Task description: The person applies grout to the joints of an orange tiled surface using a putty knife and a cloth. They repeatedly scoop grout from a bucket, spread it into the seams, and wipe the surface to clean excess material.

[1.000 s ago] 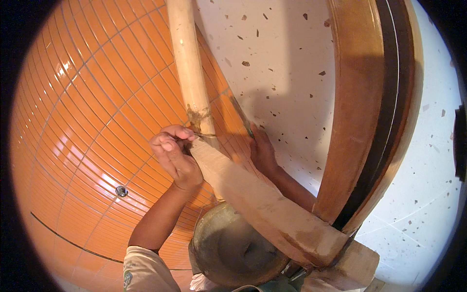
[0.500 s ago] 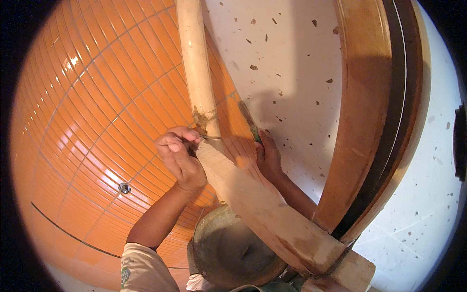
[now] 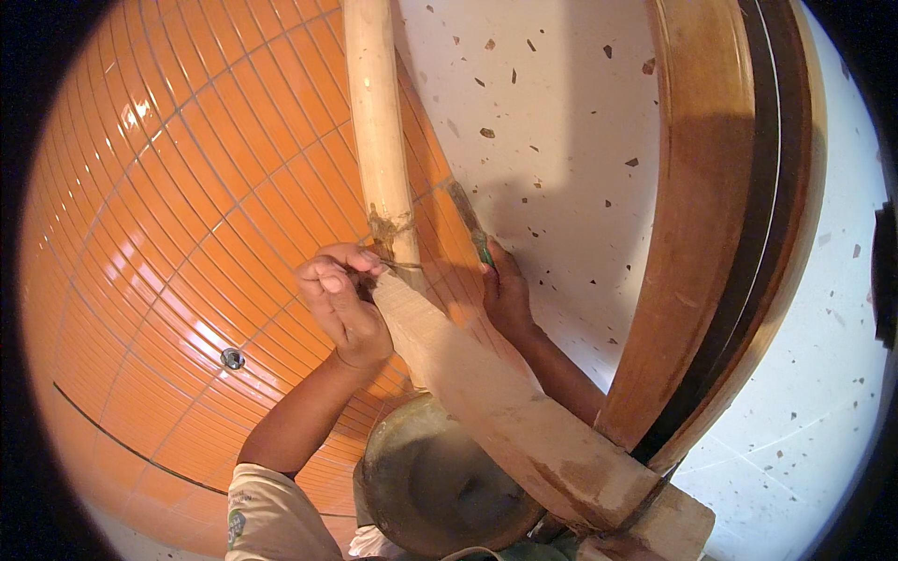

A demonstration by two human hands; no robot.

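Note:
My left hand (image 3: 341, 304) is closed, fingertips pinched together against the near end of a long wooden plank (image 3: 486, 383). Whatever the fingers pinch is hidden. Right beside those fingertips stands a pale round wooden pole (image 3: 379, 122), with a dark tie (image 3: 393, 222) wound around it. To the right of the pole and beyond the plank, my right hand (image 3: 508, 294) grips the green handle of a scraper-like tool (image 3: 466, 213). Its narrow, dirty blade points up and left, close to where the orange tiles meet the speckled surface. The plank partly covers my right forearm.
Glossy orange tiles (image 3: 206, 234) fill the left, with a small round metal fitting (image 3: 233, 359). A speckled white surface (image 3: 552, 93) lies to the right, bordered by a curved brown wooden beam (image 3: 702, 187). Below the plank sits a round, dirty bucket (image 3: 440, 467).
My right hand and its tool have shifted slightly left and up. My left hand keeps its pinch beside the pole. The whole view has moved a little.

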